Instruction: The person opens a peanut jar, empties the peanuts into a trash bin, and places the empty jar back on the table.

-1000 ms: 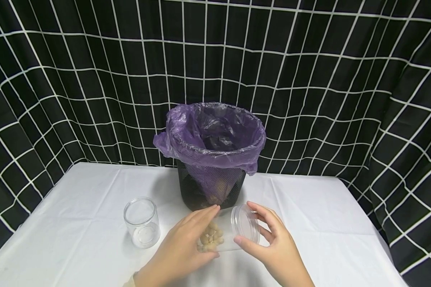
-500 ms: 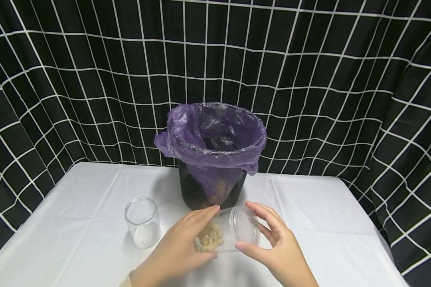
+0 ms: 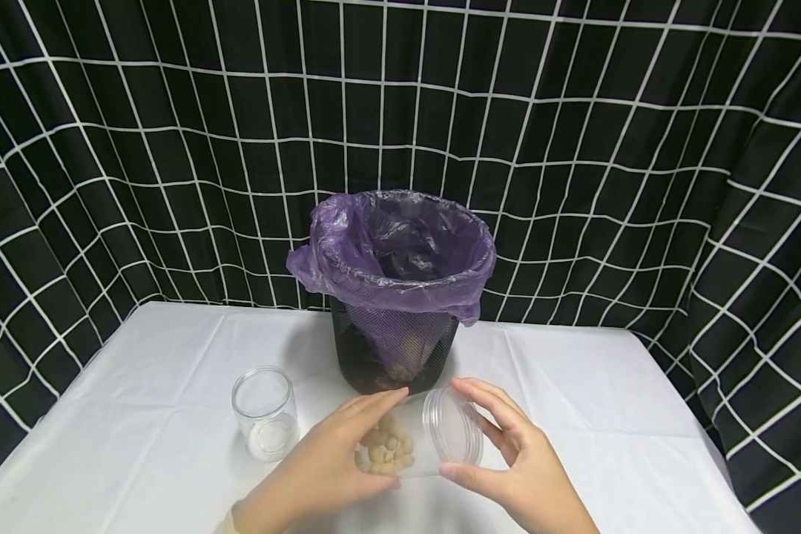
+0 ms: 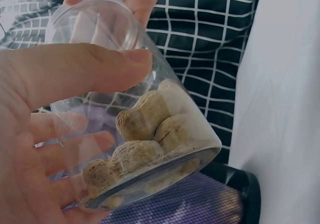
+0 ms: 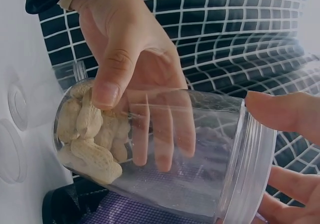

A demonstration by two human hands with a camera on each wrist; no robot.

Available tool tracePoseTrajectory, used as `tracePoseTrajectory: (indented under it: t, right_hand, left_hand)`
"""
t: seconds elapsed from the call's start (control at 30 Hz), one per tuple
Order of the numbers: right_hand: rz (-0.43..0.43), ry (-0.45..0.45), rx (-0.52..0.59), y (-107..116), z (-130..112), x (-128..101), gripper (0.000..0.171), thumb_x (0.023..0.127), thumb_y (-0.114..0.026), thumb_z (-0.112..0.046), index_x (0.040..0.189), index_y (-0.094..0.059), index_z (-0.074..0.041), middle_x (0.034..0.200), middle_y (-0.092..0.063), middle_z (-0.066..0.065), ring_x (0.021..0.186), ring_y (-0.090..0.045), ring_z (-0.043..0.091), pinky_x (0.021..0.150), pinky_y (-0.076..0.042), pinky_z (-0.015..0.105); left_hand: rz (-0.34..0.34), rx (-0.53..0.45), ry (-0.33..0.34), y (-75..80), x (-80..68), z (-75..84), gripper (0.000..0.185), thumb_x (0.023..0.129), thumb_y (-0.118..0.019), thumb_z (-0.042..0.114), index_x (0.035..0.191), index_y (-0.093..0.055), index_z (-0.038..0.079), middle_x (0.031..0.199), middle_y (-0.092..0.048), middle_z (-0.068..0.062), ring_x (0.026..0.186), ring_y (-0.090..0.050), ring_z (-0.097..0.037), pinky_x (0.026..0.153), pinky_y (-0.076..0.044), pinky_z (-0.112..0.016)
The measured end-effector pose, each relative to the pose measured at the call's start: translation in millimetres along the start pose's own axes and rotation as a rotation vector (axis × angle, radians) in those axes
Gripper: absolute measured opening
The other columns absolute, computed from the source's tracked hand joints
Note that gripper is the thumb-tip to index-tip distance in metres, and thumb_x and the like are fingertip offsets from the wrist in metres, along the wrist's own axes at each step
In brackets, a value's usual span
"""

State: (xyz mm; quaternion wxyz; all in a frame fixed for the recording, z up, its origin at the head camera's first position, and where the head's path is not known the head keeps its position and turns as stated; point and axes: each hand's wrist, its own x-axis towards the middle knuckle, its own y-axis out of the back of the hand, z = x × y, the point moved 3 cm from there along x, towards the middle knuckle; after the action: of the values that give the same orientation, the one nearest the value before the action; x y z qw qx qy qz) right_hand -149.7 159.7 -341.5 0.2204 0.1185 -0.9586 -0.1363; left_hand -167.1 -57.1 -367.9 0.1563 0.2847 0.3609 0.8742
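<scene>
A clear plastic jar [image 3: 422,437] is held tilted on its side above the table's front, its base toward the left. Several unshelled peanuts [image 5: 95,134] lie gathered at its base end. My left hand [image 3: 334,452] grips the jar's body, thumb on the near side and fingers on the far side. At the other end, my right hand [image 3: 507,452] holds the ridged clear lid [image 5: 250,169] between thumb and fingers. In the left wrist view, the left thumb [image 4: 115,66] crosses the jar's wall, with peanuts [image 4: 142,116] showing past it.
Behind the hands stands a black mesh bin [image 3: 354,348] with a purple bag [image 3: 400,293] folded over its rim; something brownish shows low inside. A second clear jar [image 3: 263,415], without a lid, stands upright at the left on the white tablecloth [image 3: 574,393]. A black grid curtain [image 3: 400,96] hangs behind.
Both hands and the jar have shifted slightly toward the person, and the left hand a little leftward. The jar is turned slightly. The grips look the same, and the bin stays put.
</scene>
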Motion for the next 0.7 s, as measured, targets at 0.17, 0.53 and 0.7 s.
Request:
tracePoseTrajectory:
  t: [0.17, 0.53, 0.7]
  right_hand:
    - [-0.01, -0.023, -0.049, 0.2, 1.8, -0.3, 0.085, 0.075, -0.085, -0.006, 0.148, -0.044, -0.022, 0.15, -0.044, -0.004, 0.135, -0.041, -0.004, 0.107, -0.04, 0.008]
    - [0.114, -0.306, -0.14, -3.1, 6.4, -1.0, 0.069, 0.077, -0.086, -0.024, 0.138, -0.054, -0.026, 0.139, -0.055, -0.008, 0.116, -0.054, 0.001, 0.1, -0.052, 0.018]
    - [0.105, -0.318, -0.144, -3.4, 5.5, -1.6, 0.064, 0.078, -0.085, -0.025, 0.135, -0.057, -0.027, 0.138, -0.057, -0.007, 0.117, -0.053, 0.001, 0.101, -0.051, 0.017]
  left_hand:
    - [-0.012, 0.021, 0.01, 1.0, 0.4, 0.3, 0.091, 0.071, -0.087, 0.019, 0.15, -0.043, 0.022, 0.148, -0.053, 0.004, 0.131, -0.055, -0.018, 0.111, -0.047, -0.042]
    - [-0.009, 0.09, 0.007, -3.4, 0.9, -0.9, 0.09, 0.07, -0.087, 0.023, 0.149, -0.045, 0.017, 0.148, -0.053, 0.004, 0.134, -0.053, -0.017, 0.112, -0.046, -0.041]
    - [-0.01, 0.1, -0.001, -4.0, 1.3, -0.8, 0.09, 0.07, -0.087, 0.023, 0.149, -0.044, 0.016, 0.148, -0.053, 0.004, 0.134, -0.053, -0.017, 0.112, -0.046, -0.041]
